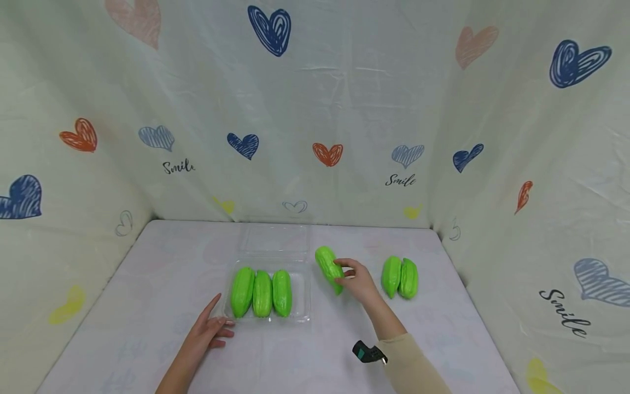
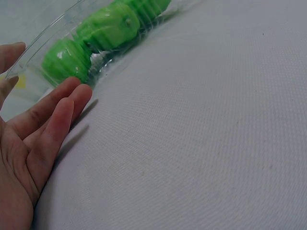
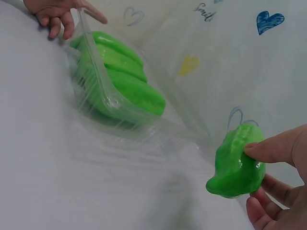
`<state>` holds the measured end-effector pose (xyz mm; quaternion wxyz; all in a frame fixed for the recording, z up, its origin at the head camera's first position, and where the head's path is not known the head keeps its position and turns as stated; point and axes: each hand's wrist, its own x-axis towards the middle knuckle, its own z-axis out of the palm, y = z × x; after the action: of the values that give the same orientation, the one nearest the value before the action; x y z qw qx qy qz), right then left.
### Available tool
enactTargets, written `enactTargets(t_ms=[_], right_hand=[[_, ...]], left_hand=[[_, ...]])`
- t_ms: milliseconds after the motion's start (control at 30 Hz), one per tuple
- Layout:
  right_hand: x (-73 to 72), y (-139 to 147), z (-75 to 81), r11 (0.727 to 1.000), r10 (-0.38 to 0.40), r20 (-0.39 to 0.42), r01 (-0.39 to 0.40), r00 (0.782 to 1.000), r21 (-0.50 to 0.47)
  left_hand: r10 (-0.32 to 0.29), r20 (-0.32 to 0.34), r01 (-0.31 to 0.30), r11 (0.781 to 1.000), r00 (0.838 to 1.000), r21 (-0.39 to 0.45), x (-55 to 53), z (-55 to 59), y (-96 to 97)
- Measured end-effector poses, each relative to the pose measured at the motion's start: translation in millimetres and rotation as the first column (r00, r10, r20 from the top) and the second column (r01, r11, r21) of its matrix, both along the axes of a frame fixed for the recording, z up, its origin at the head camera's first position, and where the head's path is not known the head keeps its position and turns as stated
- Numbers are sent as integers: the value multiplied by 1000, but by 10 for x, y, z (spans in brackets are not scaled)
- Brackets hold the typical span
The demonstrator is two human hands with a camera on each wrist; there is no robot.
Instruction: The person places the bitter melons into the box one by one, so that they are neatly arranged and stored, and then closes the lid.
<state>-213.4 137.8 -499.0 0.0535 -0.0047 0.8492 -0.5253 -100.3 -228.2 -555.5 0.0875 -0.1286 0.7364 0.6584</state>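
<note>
My right hand holds a bright green, ridged bitter melon, pinched between thumb and fingers. It hangs tilted just right of a clear plastic clamshell box, its pointed tip towards me in the right wrist view. Three similar bitter melons lie side by side in the box's base. At the box's front left corner, my left hand rests with fingers spread and fairly straight, one along the left side and the others by the front wall.
Two more bitter melons lie together on the right of the white-covered table. The box's clear lid is folded back towards the rear. A curtain printed with hearts encloses the back and sides.
</note>
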Motion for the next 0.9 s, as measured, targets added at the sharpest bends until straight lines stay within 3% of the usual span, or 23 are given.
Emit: enactTargets(t_ms=[900], right_hand=[[225, -566, 112, 989, 130, 32, -128, 991, -68]], left_hand=[[-3, 15, 3, 1000, 1000, 4, -19, -19, -17]])
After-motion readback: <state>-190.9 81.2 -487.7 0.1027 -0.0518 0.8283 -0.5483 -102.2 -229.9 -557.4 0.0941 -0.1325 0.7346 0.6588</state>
